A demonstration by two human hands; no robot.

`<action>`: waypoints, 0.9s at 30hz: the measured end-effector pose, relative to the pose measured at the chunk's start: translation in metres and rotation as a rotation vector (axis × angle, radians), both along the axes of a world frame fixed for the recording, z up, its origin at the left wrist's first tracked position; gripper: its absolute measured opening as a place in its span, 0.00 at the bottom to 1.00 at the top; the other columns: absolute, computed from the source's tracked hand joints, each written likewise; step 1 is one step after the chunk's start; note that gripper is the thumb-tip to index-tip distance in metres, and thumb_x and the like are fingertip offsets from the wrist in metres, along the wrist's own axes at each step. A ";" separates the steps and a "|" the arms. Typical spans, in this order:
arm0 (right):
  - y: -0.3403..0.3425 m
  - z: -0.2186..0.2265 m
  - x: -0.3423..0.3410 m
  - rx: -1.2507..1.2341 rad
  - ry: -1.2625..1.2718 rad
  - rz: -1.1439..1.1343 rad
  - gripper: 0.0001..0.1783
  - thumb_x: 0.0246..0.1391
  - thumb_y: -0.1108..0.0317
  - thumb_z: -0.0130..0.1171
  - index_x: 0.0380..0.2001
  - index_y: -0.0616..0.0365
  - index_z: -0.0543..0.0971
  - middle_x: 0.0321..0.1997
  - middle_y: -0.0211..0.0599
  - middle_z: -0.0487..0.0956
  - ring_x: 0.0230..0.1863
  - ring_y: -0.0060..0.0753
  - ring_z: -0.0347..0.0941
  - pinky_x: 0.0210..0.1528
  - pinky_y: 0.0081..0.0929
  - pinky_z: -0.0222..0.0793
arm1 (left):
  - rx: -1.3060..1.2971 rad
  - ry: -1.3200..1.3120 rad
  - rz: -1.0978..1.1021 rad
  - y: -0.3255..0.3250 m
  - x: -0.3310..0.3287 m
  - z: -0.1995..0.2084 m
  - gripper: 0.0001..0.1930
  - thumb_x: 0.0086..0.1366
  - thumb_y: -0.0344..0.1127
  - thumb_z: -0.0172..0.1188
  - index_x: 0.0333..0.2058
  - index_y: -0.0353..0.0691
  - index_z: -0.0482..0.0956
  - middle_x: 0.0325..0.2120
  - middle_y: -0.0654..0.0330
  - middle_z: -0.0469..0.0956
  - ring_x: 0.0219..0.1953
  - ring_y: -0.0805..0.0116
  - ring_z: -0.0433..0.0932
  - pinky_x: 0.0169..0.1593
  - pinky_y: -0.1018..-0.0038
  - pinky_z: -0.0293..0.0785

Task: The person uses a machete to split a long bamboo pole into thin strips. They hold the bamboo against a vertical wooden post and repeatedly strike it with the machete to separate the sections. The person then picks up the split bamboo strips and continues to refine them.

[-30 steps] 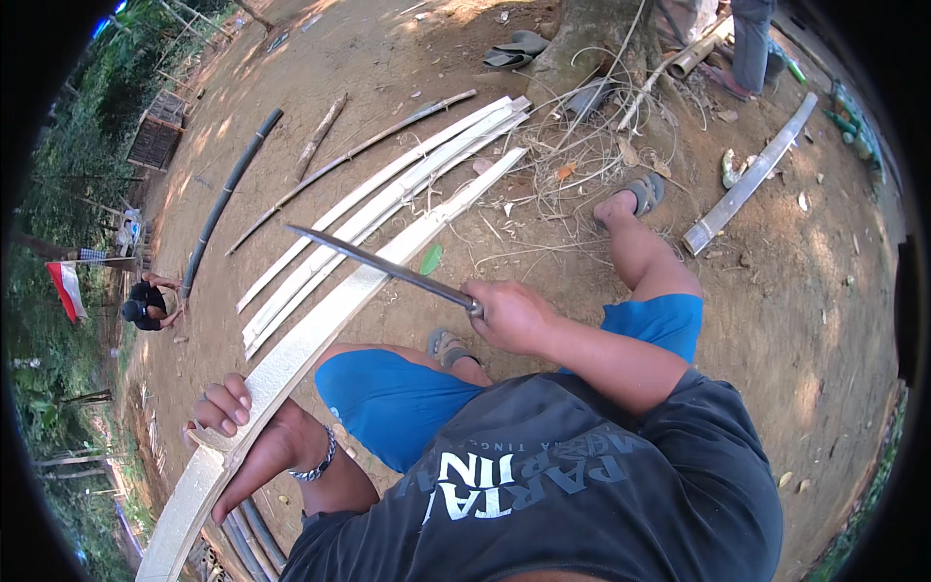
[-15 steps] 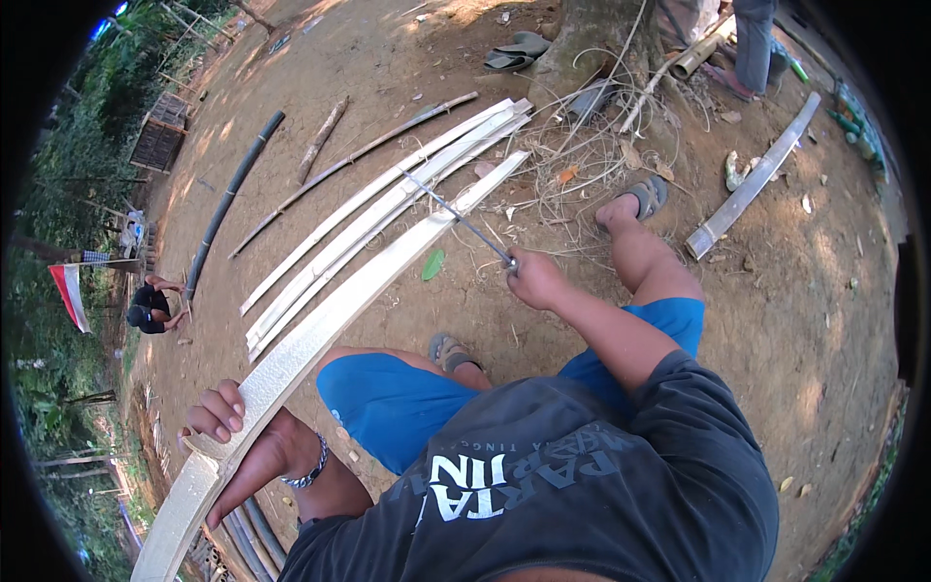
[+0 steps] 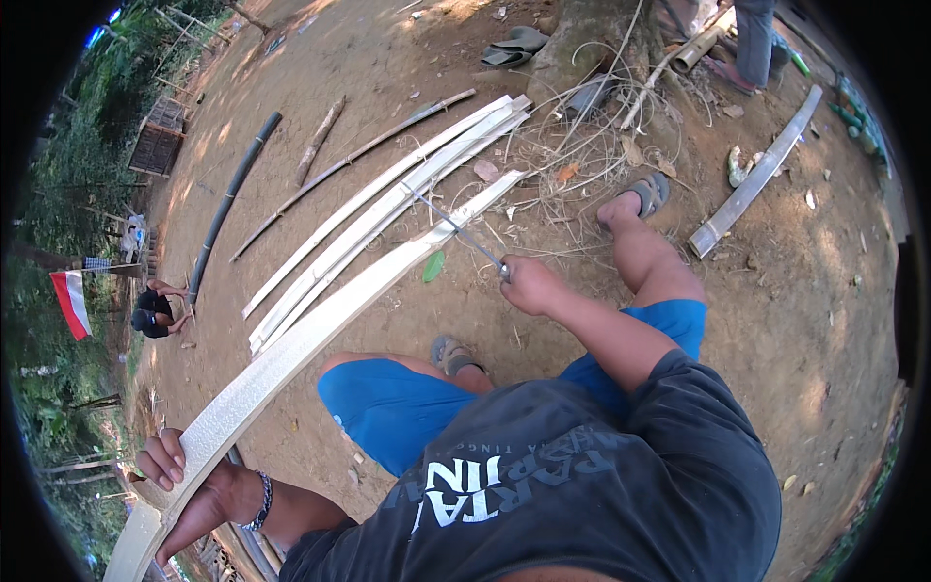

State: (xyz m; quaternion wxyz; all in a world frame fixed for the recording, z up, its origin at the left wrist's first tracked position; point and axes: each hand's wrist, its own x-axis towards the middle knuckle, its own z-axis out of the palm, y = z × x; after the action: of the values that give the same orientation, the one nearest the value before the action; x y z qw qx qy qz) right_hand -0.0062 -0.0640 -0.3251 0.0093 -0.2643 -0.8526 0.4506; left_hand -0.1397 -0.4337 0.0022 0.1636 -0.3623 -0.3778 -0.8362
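Note:
A long split bamboo slat (image 3: 320, 320) runs from the lower left up toward the tree, its pale inner face upward. My left hand (image 3: 199, 490) is wrapped around its near part, fingers over one edge and thumb under the other, just by a raised node. In my right hand (image 3: 533, 287) is the handle of a long thin knife (image 3: 477, 246). Its blade lies across the slat near the far end, where the surface looks freshly shaved. Several pale bamboo strips (image 3: 388, 209) lie side by side on the ground just beyond.
A dark bamboo pole (image 3: 231, 204) and thinner sticks (image 3: 349, 155) lie farther left. Thin shavings (image 3: 582, 155) are heaped by the tree trunk (image 3: 587, 39). Another slat (image 3: 761, 175) rests at right. One person (image 3: 155, 310) crouches far left; another's legs (image 3: 754, 44) show top right.
My left hand and the slat have shifted down and to the left, and the slat's far end has dropped back. My right hand with the knife has moved slightly left and nearer.

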 end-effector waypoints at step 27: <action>-0.023 0.023 -0.053 -0.165 0.288 -0.009 0.14 0.51 0.68 0.54 0.42 0.61 0.75 0.35 0.56 0.80 0.42 0.58 0.77 0.46 0.49 0.71 | -0.196 0.039 -0.032 0.010 -0.108 0.123 0.52 0.42 0.91 0.35 0.26 0.35 0.64 0.15 0.63 0.55 0.19 0.70 0.55 0.22 0.72 0.53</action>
State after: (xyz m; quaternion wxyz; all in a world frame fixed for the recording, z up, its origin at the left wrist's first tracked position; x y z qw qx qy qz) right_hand -0.0593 -0.0872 -0.3019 0.1116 -0.2007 -0.8015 0.5522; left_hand -0.2474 -0.4238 0.1255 0.1215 -0.3986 -0.4487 -0.7906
